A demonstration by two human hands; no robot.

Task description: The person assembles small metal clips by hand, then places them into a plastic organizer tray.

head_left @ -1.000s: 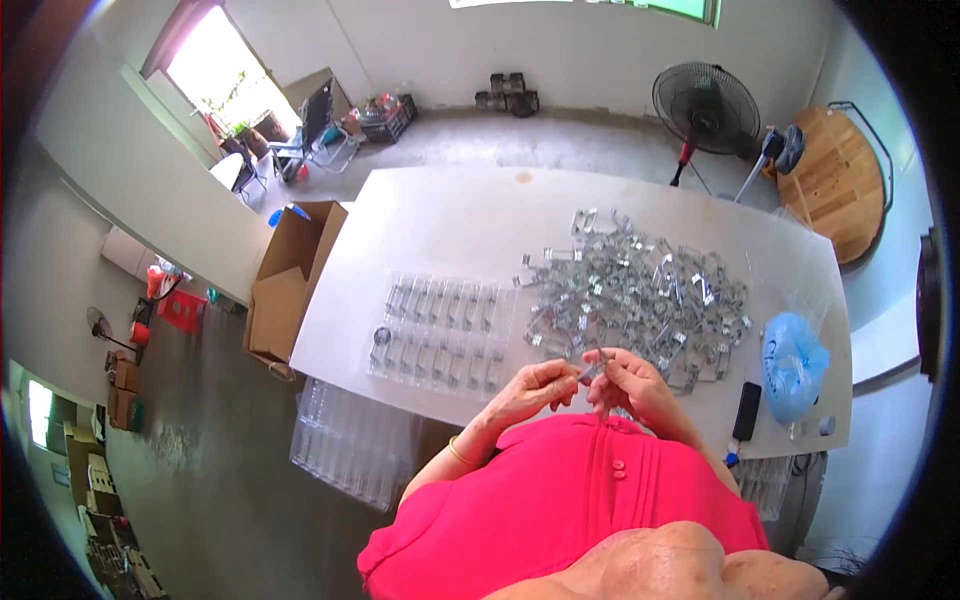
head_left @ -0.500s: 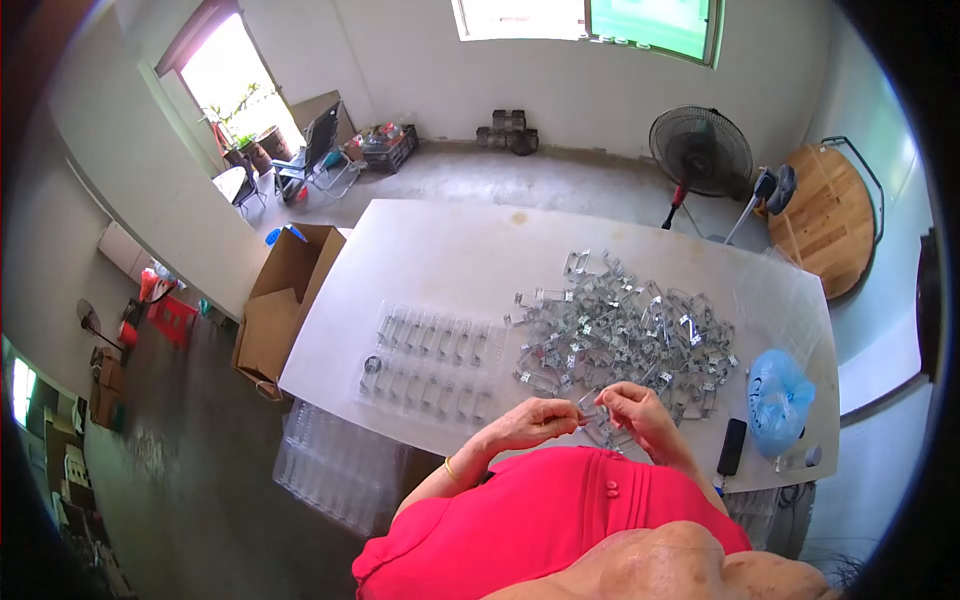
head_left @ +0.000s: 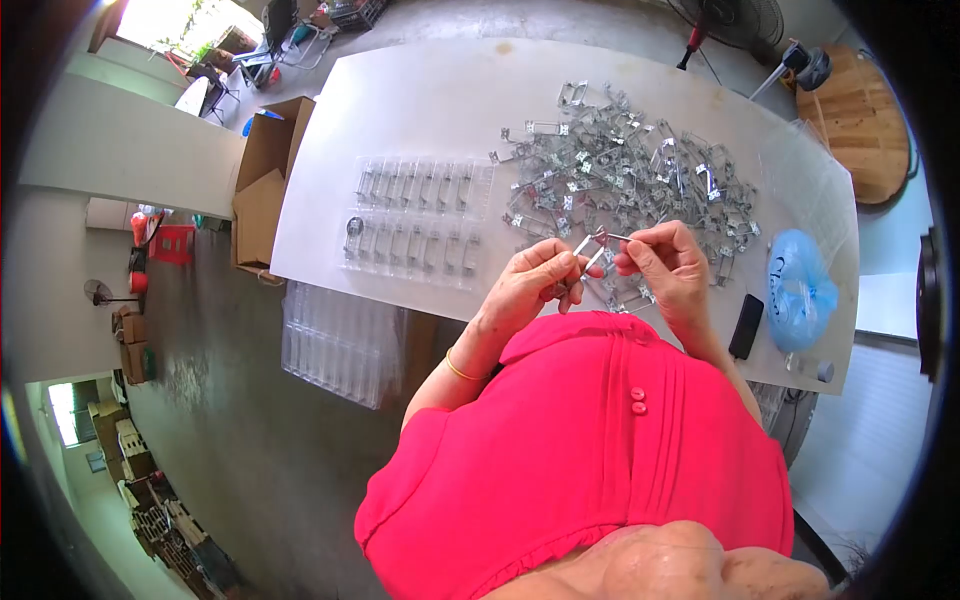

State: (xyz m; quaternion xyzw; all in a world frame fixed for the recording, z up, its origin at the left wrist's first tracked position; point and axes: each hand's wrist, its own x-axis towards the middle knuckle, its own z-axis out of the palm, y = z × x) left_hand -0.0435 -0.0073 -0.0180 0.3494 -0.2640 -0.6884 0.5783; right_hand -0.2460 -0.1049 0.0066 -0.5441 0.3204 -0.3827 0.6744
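Note:
My left hand (head_left: 543, 274) is closed on a small metal bracket (head_left: 590, 250), held up over the table's front edge. Beside it on the right, my right hand (head_left: 668, 262) pinches a thin metal pin (head_left: 617, 237) whose tip reaches the bracket. Behind my hands lies a wide pile of metal brackets (head_left: 640, 165). To the left, a clear plastic tray (head_left: 420, 218) holds two rows of metal pieces, with a small dark round item (head_left: 354, 226) at its left side.
On the white table (head_left: 400, 90), a phone (head_left: 746, 326) and a blue plastic bag (head_left: 800, 285) lie at the right. An open cardboard box (head_left: 262, 215) stands off the left edge. Clear trays (head_left: 340, 345) are stacked below the table's front edge.
The view has tilted down. Both hands have come up from low over the pile's front edge, and the bracket and pin now show clearly between them.

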